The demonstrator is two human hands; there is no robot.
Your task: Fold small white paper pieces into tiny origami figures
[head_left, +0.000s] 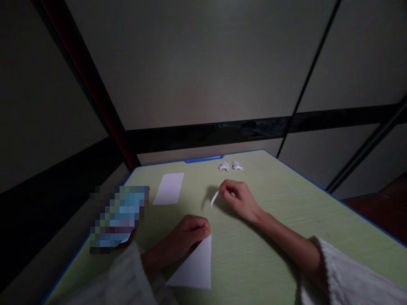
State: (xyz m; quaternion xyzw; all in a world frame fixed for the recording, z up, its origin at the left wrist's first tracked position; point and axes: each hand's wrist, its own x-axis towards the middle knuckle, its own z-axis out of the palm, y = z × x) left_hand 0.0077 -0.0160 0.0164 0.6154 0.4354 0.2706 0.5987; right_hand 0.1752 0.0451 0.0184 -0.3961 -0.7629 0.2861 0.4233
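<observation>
Fingers of the right hand pinch a curved white paper strip at center frame, while those of the left hand close on the top corner of a paper triangle at bottom center. A rectangular sheet lies left of center and two folded-paper figures sit right of center on a pale green tabletop.

mosaic blurs the device; left hand covers part of the paper; both sleeves cut off.

The held paper and strip are white, the tabletop pale green with a blue edge.
</observation>
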